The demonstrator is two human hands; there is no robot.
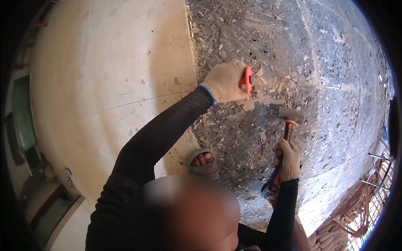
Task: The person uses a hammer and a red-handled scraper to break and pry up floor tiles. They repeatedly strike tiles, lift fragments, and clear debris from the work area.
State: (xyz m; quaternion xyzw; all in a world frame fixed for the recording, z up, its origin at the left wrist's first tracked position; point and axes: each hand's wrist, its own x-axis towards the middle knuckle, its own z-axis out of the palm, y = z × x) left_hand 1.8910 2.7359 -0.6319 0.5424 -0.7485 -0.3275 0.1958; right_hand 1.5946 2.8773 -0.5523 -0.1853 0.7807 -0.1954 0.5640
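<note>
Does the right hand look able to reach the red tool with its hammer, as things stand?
Probably yes: the right hand holds the hammer near the red tool, with only loose chips between. The left hand grips the tool.

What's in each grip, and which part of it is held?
Right grip: a hammer, around the middle of its handle. Left grip: a red tool; exactly which part is held cannot be told.

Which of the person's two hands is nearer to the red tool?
Left. The left hand grips the red tool; the right hand is apart, lower right in the picture, holding the hammer.
</note>
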